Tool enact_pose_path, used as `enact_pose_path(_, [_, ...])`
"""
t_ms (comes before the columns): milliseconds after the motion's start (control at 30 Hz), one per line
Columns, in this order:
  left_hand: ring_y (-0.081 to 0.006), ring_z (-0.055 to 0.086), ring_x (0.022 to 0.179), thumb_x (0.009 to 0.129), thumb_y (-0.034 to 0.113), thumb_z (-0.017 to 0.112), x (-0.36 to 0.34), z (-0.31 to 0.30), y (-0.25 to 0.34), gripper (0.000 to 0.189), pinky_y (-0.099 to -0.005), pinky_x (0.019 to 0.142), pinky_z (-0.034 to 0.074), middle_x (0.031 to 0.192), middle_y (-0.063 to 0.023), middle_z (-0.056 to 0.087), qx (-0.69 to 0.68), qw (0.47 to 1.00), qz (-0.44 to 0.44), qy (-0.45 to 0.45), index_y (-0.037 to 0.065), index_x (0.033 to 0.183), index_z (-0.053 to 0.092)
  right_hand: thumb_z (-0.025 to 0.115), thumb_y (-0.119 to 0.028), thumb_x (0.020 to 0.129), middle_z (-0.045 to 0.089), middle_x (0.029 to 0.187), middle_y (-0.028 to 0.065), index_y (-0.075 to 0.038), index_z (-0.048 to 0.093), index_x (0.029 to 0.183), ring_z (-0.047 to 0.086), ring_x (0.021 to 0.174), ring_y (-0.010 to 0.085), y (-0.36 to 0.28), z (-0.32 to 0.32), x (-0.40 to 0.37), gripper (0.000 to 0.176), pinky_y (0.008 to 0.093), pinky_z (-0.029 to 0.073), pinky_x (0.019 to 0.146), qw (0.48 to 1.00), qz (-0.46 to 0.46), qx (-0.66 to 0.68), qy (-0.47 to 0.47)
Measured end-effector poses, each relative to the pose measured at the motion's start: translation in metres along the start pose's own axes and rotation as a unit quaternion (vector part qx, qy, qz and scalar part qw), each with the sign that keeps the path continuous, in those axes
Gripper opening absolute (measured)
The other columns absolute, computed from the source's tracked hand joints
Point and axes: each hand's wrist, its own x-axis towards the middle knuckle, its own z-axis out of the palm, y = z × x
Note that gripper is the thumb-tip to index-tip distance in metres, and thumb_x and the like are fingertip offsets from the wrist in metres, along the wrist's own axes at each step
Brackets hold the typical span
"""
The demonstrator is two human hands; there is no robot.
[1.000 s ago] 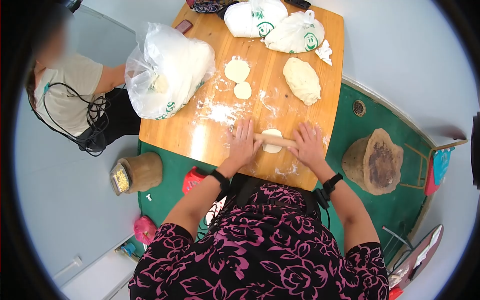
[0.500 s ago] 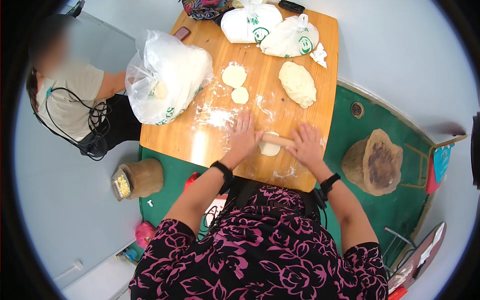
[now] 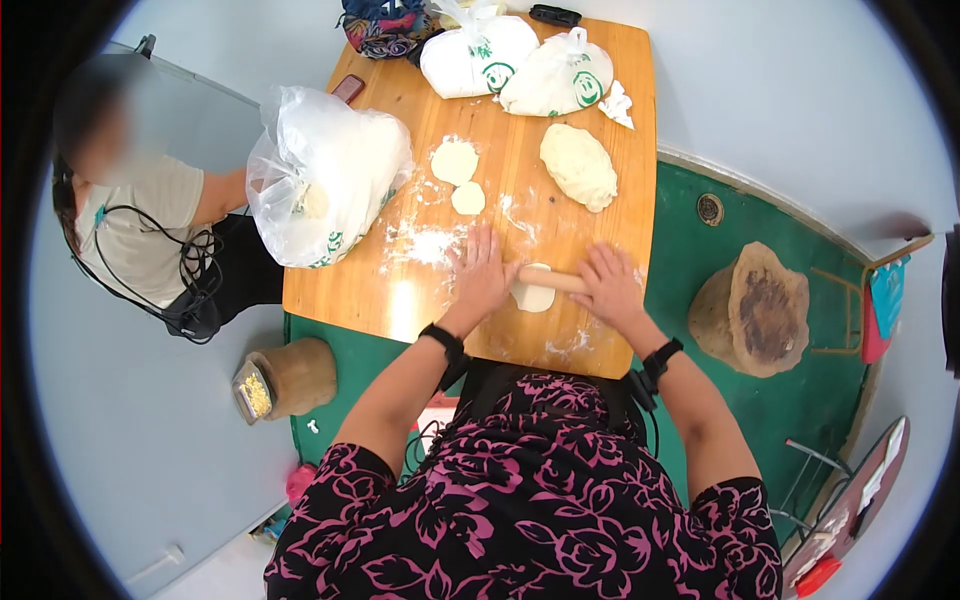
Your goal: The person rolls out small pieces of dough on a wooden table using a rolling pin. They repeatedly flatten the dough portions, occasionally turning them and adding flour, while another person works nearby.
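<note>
"Hands?"
"Both palm down, fingers outstretched, on the rolling pin (image 3: 556, 281). Left hand (image 3: 484, 272) at its left end, right hand (image 3: 611, 286) over its right."
"And the dough?"
"Thin dough disc (image 3: 533, 298) directly under the pin, flat on the floured surface (image 3: 630, 185)."
"Beyond the pin?"
"Off to its left, a larger dough round (image 3: 455, 160), a smaller dough round (image 3: 468, 198) just beside. Beyond it, slightly right: an uneven dough lump (image 3: 578, 168)."
</note>
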Motion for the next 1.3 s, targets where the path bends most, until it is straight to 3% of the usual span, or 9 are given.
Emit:
enact_pose_path(100, [-0.0355,0.011,0.137,0.091,0.039,0.041,0.025,-0.008,0.009,0.06,-0.0637,0.102,0.01,0.146,-0.0206,0.021,-0.078,0.994,-0.034,0.072,0.003,0.137,0.031,0.06,-0.042,0.078,0.045,0.128,0.013,-0.004,0.056,0.106,0.033,0.127,0.0286,0.016,0.003,0.009,0.047,0.045,0.025,0.105,0.999,-0.037,0.024,0.007])
enact_pose_path(233, [-0.039,0.035,0.121,0.087,0.027,0.051,0.016,-0.028,0.009,0.039,-0.0513,0.098,0.027,0.127,-0.0225,0.042,-0.229,0.94,-0.009,0.253,0.004,0.119,0.05,0.064,-0.034,0.078,0.046,0.126,0.0141,-0.001,0.057,0.098,0.034,0.126,0.0301,0.009,0.0,-0.015,0.04,0.0428,0.028,0.103,0.988,0.111,0.102,0.028])
enact_pose_path(333, [-0.0357,0.046,0.1,0.08,0.021,0.061,-0.009,-0.002,0.002,0.024,-0.0438,0.087,0.036,0.102,-0.0177,0.052,-0.238,0.965,-0.025,0.108,0.003,0.095,0.057,0.066,-0.03,0.076,0.046,0.125,0.0146,0.0,0.058,0.096,0.035,0.125,0.0307,0.006,0.004,-0.038,0.037,0.0427,0.029,0.102,0.976,0.173,0.117,0.054])
enact_pose_path(433, [-0.0342,0.048,0.093,0.072,0.021,0.068,-0.016,0.009,0.014,0.024,-0.0431,0.081,0.039,0.09,-0.0147,0.052,-0.221,0.969,-0.034,0.101,0.004,0.084,0.056,0.068,-0.026,0.075,0.047,0.123,0.0146,0.0,0.058,0.095,0.036,0.124,0.0309,0.005,0.002,-0.048,0.034,0.0426,0.03,0.101,0.969,0.198,0.135,0.067])
enact_pose_path(633, [-0.0324,0.053,0.083,0.067,0.02,0.072,-0.004,0.01,0.033,0.026,-0.0421,0.076,0.042,0.083,-0.0147,0.055,-0.177,0.984,0.007,0.028,0.003,0.08,0.057,0.068,-0.026,0.075,0.047,0.123,0.0142,0.001,0.057,0.094,0.037,0.124,0.0312,0.003,0.002,-0.051,0.035,0.0424,0.031,0.1,0.961,0.214,0.153,0.081])
enact_pose_path(833, [-0.0272,0.06,0.068,0.067,0.016,0.071,-0.003,0.006,0.032,0.021,-0.0367,0.059,0.046,0.073,-0.0118,0.061,-0.3,0.951,-0.069,-0.019,0.002,0.077,0.059,0.066,-0.03,0.077,0.046,0.125,0.0138,0.001,0.057,0.094,0.036,0.124,0.0309,0.003,0.002,-0.055,0.036,0.042,0.031,0.1,0.956,0.239,0.151,0.074])
enact_pose_path(1033, [-0.0222,0.062,0.065,0.072,0.019,0.07,0.005,0.0,0.025,0.024,-0.0335,0.058,0.048,0.073,-0.0116,0.063,-0.298,0.944,-0.068,-0.128,0.0,0.086,0.064,0.064,-0.031,0.079,0.046,0.125,0.0135,0.001,0.057,0.096,0.036,0.124,0.0305,0.004,-0.001,-0.055,0.036,0.0417,0.03,0.101,0.961,0.225,0.147,0.065])
enact_pose_path(1133, [-0.0187,0.063,0.065,0.08,0.019,0.066,0.006,0.0,0.016,0.018,-0.0303,0.058,0.05,0.076,-0.0079,0.065,-0.383,0.91,-0.073,-0.14,0.002,0.084,0.064,0.064,-0.031,0.079,0.046,0.126,0.0134,0.001,0.057,0.096,0.036,0.124,0.0303,0.004,0.0,-0.055,0.037,0.0416,0.03,0.101,0.961,0.227,0.144,0.06])
enact_pose_path(1300, [-0.0182,0.064,0.076,0.086,0.012,0.06,-0.009,0.003,0.019,0.011,-0.0304,0.066,0.053,0.089,-0.0066,0.065,-0.715,0.618,-0.25,-0.213,0.005,0.095,0.06,0.063,-0.032,0.08,0.046,0.126,0.0132,0.001,0.057,0.096,0.036,0.124,0.0301,0.004,-0.002,-0.054,0.037,0.0418,0.03,0.101,0.959,0.228,0.153,0.063])
